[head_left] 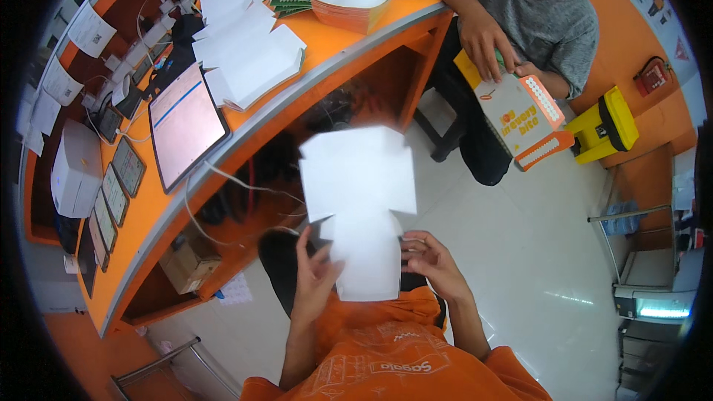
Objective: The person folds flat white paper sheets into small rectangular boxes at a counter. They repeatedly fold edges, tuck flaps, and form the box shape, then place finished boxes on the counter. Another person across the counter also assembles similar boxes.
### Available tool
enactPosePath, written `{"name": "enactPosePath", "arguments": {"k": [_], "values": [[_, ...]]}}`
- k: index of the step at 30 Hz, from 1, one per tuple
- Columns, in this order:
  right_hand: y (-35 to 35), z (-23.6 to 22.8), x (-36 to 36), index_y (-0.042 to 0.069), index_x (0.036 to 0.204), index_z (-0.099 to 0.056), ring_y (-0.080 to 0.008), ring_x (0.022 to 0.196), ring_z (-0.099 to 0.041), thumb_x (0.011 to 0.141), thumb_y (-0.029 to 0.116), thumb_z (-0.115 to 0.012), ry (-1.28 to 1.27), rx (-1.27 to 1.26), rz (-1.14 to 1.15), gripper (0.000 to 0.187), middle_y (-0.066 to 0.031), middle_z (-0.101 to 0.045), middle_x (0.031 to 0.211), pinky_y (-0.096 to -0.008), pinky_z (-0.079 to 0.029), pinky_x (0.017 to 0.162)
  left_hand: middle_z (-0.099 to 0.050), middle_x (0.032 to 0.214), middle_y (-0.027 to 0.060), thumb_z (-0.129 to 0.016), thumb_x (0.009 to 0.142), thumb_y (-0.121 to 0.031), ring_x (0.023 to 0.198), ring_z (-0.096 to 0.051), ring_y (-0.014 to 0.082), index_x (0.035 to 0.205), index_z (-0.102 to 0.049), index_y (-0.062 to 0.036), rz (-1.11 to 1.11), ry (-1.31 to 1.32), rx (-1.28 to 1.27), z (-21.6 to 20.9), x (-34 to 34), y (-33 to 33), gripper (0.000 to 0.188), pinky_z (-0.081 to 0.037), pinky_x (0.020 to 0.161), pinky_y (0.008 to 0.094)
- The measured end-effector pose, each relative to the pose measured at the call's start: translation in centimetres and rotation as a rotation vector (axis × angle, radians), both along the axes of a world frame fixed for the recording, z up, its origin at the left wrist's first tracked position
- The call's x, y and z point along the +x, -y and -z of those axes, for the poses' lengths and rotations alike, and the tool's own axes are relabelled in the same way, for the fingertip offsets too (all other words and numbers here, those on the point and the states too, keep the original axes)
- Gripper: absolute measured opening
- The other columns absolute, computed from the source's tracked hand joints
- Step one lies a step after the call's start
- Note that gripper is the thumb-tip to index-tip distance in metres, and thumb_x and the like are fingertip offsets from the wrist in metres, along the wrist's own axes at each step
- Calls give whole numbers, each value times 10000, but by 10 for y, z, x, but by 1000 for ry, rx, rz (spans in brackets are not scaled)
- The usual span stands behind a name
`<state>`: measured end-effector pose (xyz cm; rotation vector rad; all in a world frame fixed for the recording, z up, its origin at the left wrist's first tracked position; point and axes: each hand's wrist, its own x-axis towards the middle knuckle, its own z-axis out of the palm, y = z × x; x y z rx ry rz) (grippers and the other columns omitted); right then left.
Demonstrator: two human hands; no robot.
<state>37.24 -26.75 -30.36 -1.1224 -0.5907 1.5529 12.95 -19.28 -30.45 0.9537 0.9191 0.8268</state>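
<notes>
In the head view, a flat white carton is in front of the person's orange shirt, above the lap. The left hand has a narrow grip on its lower left edge. The right hand has bent fingers at the opposite edge; whether that grip pinches, I cannot tell. On the orange bench lie white cartons and a tablet. A co-worker holds a printed box.
</notes>
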Motion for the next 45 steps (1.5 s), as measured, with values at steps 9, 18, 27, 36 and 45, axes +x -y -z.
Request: {"name": "enactPosePath", "arguments": {"k": [9,18,27,36,45], "values": [[-20,6,-4,-20,1341,-495,-154,942,-626,967,77,-614,272,-53,249,405,-106,-655,1113,-285,-509,744,-564,1304,193,-742,848,-10,1100,-639,239,1602,-72,-113,275,-84,-90,1,-16,4,1014,-557,912,366],[-21,10,-11,-28,1409,-473,-137,811,-655,950,-16,-566,418,-27,188,469,-112,-688,1020,-243,-504,627,-558,1323,196,-692,902,-109,1155,-606,258,1491,-302,-83,-7,4,-101,4,-1,-17,707,-522,957,385],[-22,17,-16,-10,1452,-430,-227,951,-703,930,14,-591,601,4,137,546,-202,-705,1102,-323,-556,797,-557,1341,197,-591,892,19,1247,-554,271,1465,-349,-17,19,-248,11,20,8,-33,624,-434,1063,382],[-52,20,-12,8,1365,-542,-349,1109,-655,977,78,-550,911,155,171,395,-212,-650,1253,-383,-511,945,-503,1396,235,-582,890,7,1313,-505,337,1500,-281,-2,79,-470,218,23,16,-30,680,-383,1112,420],[-62,23,-23,-70,1267,-589,-278,1008,-632,973,5,-475,1015,393,219,325,-203,-638,1147,-325,-488,879,-570,1335,264,-578,931,-5,1248,-568,386,1418,-466,24,-23,-615,755,25,19,-39,500,-439,1069,398]]}}
